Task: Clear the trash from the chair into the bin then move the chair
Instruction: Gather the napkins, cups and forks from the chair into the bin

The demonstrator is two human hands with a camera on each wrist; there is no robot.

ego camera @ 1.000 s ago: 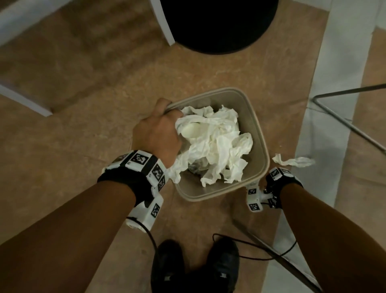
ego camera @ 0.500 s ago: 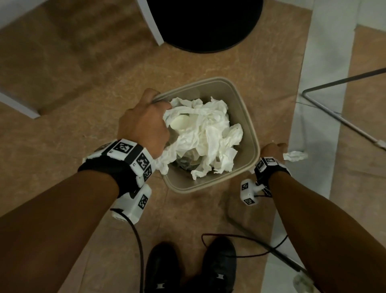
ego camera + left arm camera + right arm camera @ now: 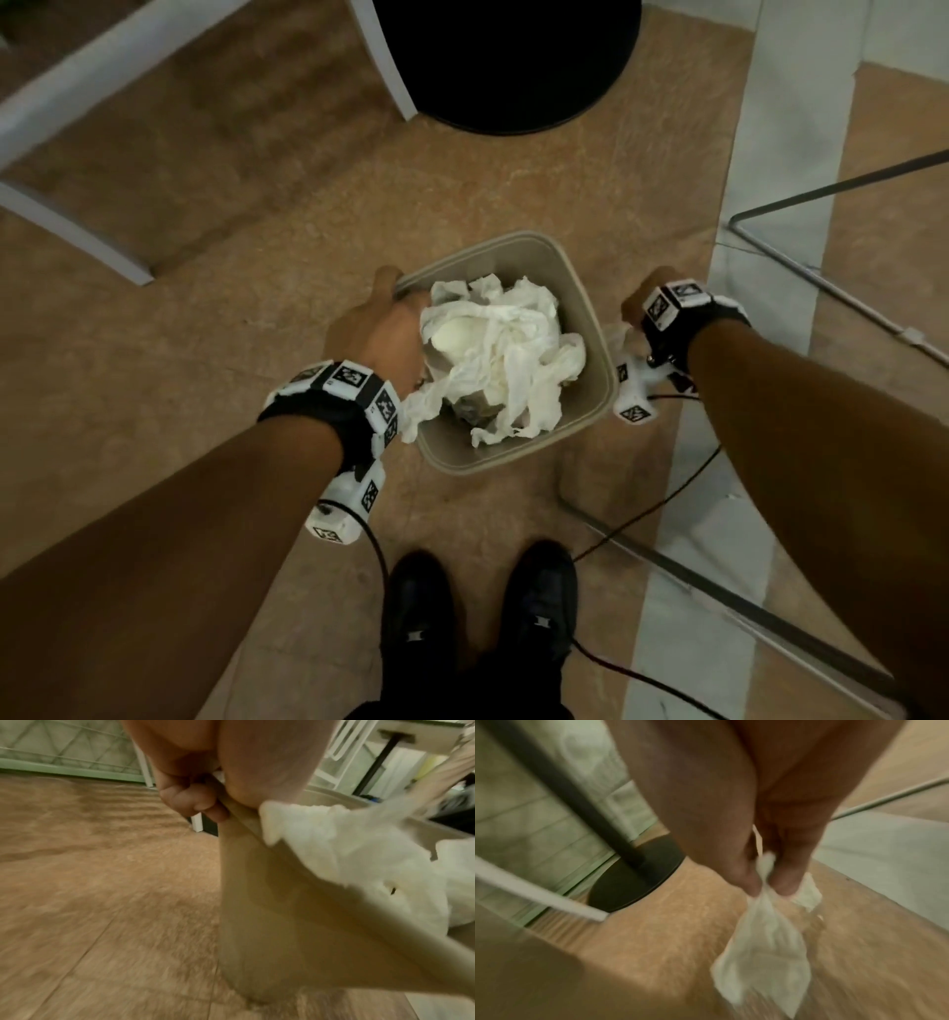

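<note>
A beige bin (image 3: 586,318) stands on the brown floor, stuffed with crumpled white paper (image 3: 503,354). My left hand (image 3: 377,329) grips its left rim, fingers curled over the edge; the left wrist view shows those fingers (image 3: 195,801) on the bin (image 3: 270,912) beside the paper (image 3: 347,852). My right hand (image 3: 634,308) hovers just right of the bin. In the right wrist view it (image 3: 767,888) pinches a limp white tissue (image 3: 765,933) that hangs above the floor. From the head view only a scrap of that tissue (image 3: 618,336) shows.
A black round base (image 3: 513,61) sits beyond the bin, with white legs (image 3: 77,226) at the left. A thin metal frame (image 3: 821,288) runs along the floor at the right. A pale floor strip (image 3: 780,154), a cable (image 3: 657,509) and my shoes (image 3: 482,606) are near.
My right hand reached the loose tissue on the floor right of the bin, pinched it and lifted it beside the bin. The left hand kept its grip on the rim.
</note>
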